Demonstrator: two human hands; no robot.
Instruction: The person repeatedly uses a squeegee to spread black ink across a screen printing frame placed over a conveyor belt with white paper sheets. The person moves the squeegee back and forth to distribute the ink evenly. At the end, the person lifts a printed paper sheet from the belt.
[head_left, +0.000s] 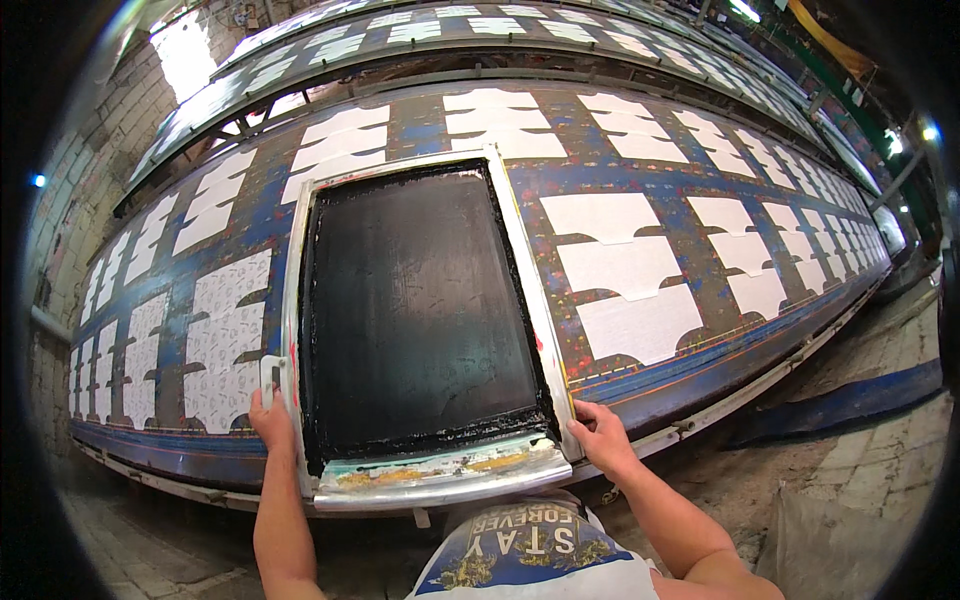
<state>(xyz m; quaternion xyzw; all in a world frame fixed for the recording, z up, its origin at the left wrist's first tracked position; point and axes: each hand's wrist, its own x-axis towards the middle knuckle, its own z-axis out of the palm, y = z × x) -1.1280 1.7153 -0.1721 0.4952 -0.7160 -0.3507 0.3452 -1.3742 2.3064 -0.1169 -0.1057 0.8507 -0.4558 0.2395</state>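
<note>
Squarely before the person lies a screen-printing frame (420,310), a long white-edged rectangle whose mesh is coated all over in black ink, resting flat on a long blue printing table (560,195) mottled with old paint. The left hand (271,420) is clamped on the frame's near left corner, fingers curled over the white rail, just beside a small white bracket (272,372) that sticks out from that rail. The right hand (598,432) is closed on the frame's near right corner, thumb on top of the rail. The two hands sit well apart, one at each end of the frame's near edge, where a metal squeegee (440,480) smeared with yellow and greenish paint lies across, between the hands. To the frame's left, patterned white fabric pieces (228,335) lie in rows on the table; to the frame's right, plain white cut pieces (625,265) lie in similar rows, running on past the frame's far end. Beyond that end, a second table (430,30) carries more white pieces.
</note>
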